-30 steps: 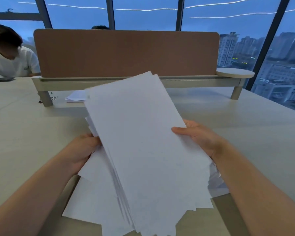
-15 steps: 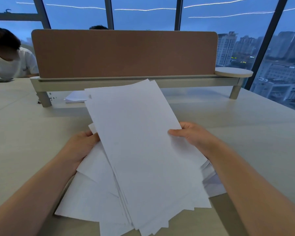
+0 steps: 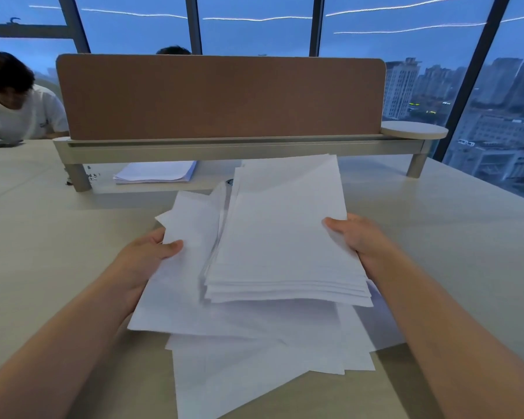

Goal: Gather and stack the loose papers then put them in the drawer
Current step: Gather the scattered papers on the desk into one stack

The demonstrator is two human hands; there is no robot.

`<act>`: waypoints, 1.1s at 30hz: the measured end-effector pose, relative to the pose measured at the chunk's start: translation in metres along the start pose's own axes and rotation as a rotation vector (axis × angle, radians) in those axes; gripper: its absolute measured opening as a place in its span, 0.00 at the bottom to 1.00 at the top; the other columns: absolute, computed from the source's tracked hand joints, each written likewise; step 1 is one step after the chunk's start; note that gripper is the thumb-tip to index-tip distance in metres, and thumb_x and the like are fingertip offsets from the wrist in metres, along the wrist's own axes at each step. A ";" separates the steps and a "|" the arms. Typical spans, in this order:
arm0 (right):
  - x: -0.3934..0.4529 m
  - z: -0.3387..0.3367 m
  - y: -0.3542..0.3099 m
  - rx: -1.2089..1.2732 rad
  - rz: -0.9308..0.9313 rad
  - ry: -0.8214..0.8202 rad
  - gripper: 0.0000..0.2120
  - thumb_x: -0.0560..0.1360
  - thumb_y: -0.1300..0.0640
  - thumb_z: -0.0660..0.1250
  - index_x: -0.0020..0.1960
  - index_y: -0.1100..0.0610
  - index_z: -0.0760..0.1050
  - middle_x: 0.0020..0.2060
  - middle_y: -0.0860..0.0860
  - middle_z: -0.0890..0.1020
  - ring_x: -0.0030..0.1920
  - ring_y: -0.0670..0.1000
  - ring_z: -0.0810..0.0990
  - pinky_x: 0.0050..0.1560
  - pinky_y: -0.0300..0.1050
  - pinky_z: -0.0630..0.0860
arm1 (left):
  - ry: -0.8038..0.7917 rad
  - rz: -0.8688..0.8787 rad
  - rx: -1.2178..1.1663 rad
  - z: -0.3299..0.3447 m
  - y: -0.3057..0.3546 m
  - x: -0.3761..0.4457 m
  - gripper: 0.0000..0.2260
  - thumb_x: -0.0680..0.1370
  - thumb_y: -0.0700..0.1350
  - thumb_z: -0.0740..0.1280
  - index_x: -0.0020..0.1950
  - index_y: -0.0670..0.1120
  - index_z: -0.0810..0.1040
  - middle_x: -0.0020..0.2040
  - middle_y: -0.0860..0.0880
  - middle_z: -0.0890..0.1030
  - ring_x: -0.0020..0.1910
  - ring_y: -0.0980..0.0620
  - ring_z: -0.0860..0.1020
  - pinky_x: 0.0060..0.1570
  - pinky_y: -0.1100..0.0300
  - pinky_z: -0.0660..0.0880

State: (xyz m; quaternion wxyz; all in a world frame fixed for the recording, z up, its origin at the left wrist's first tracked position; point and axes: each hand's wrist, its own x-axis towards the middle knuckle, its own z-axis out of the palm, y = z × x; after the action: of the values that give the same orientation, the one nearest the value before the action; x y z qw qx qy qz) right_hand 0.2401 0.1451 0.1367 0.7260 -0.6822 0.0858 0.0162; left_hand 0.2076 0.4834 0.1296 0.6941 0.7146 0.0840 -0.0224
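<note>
Gripping papers (image 3: 273, 237), apparently: both hands (image 3: 354, 237).

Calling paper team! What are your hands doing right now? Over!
Left hand grips the papers at their left edge, right hand at the right. Sheets fanned, not squared. No drawer in view. Another paper pile under the desk divider.

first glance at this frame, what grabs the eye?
The fanned, uneven sheaf of white papers at centre, gripped at its edges by the left hand and right hand above the pale desk. Behind it stands a brown divider panel, with a smaller neat paper stack lying under its rail.
</note>
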 end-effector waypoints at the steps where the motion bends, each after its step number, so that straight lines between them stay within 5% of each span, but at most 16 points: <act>1: 0.000 0.000 0.000 -0.001 0.001 -0.021 0.09 0.80 0.62 0.66 0.58 0.62 0.80 0.44 0.54 0.86 0.35 0.52 0.85 0.31 0.40 0.80 | -0.014 -0.003 -0.029 0.001 -0.001 0.000 0.08 0.81 0.36 0.64 0.54 0.47 0.81 0.41 0.52 0.88 0.33 0.55 0.85 0.29 0.63 0.78; 4: -0.003 0.002 -0.002 -0.041 -0.014 -0.110 0.07 0.80 0.61 0.66 0.55 0.60 0.81 0.39 0.52 0.87 0.34 0.50 0.86 0.30 0.40 0.79 | -0.032 -0.024 -0.097 0.007 0.000 -0.006 0.11 0.81 0.35 0.66 0.57 0.49 0.77 0.36 0.57 0.85 0.28 0.60 0.83 0.24 0.67 0.75; 7: -0.004 0.001 -0.003 -0.074 -0.033 -0.188 0.07 0.81 0.60 0.65 0.55 0.58 0.81 0.42 0.52 0.88 0.37 0.51 0.87 0.35 0.42 0.81 | -0.092 -0.059 -0.118 0.001 -0.004 0.001 0.30 0.73 0.41 0.75 0.75 0.45 0.71 0.59 0.48 0.84 0.45 0.51 0.87 0.43 0.57 0.81; 11: -0.004 -0.001 -0.002 -0.077 -0.025 -0.262 0.10 0.80 0.60 0.65 0.59 0.59 0.80 0.51 0.57 0.87 0.44 0.55 0.87 0.44 0.48 0.83 | -0.156 0.000 -0.039 -0.002 0.001 -0.001 0.14 0.77 0.38 0.69 0.62 0.45 0.82 0.57 0.43 0.86 0.50 0.43 0.86 0.45 0.53 0.84; 15: -0.009 0.001 -0.002 -0.077 -0.010 -0.391 0.12 0.81 0.61 0.64 0.63 0.57 0.79 0.55 0.58 0.86 0.49 0.58 0.85 0.50 0.53 0.82 | -0.190 0.041 0.039 -0.003 0.004 -0.001 0.25 0.66 0.37 0.75 0.63 0.44 0.82 0.55 0.41 0.86 0.49 0.41 0.86 0.50 0.50 0.83; 18: -0.009 0.004 -0.003 -0.059 -0.042 -0.377 0.13 0.81 0.62 0.63 0.64 0.58 0.78 0.55 0.58 0.86 0.49 0.58 0.85 0.48 0.52 0.83 | -0.151 0.050 -0.066 -0.002 0.003 0.001 0.19 0.70 0.34 0.73 0.60 0.44 0.82 0.54 0.41 0.86 0.42 0.45 0.87 0.38 0.56 0.84; 21: -0.006 0.004 -0.004 -0.013 -0.070 -0.266 0.13 0.81 0.63 0.63 0.64 0.58 0.78 0.53 0.56 0.86 0.46 0.55 0.86 0.44 0.47 0.84 | -0.133 0.024 -0.220 0.000 -0.002 0.001 0.16 0.75 0.36 0.70 0.62 0.47 0.82 0.56 0.43 0.86 0.45 0.44 0.87 0.39 0.53 0.84; 26: 0.001 0.004 0.001 -0.042 0.009 -0.152 0.14 0.80 0.62 0.65 0.64 0.64 0.78 0.51 0.56 0.86 0.41 0.53 0.86 0.45 0.45 0.81 | -0.208 -0.037 -0.294 -0.001 -0.005 0.002 0.43 0.55 0.36 0.82 0.69 0.47 0.76 0.60 0.39 0.84 0.56 0.35 0.83 0.50 0.43 0.82; 28: 0.001 0.005 0.004 -0.073 0.045 -0.159 0.13 0.79 0.61 0.67 0.62 0.63 0.79 0.51 0.57 0.87 0.42 0.55 0.85 0.46 0.47 0.81 | -0.203 -0.054 -0.256 0.003 -0.004 -0.001 0.36 0.61 0.35 0.78 0.69 0.46 0.76 0.60 0.39 0.84 0.55 0.36 0.83 0.49 0.44 0.81; 33: -0.006 0.012 0.007 -0.066 0.063 -0.218 0.06 0.79 0.64 0.66 0.54 0.60 0.81 0.40 0.53 0.88 0.34 0.50 0.86 0.30 0.40 0.79 | -0.101 -0.140 -0.270 0.010 0.001 -0.007 0.12 0.81 0.41 0.65 0.63 0.42 0.80 0.54 0.41 0.86 0.47 0.42 0.86 0.49 0.47 0.79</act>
State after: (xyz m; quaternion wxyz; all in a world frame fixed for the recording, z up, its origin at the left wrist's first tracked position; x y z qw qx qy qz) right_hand 0.2343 0.1582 0.1312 0.7072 -0.6969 0.0270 0.1159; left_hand 0.2012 0.4725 0.1312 0.7839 0.6053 0.1009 -0.0949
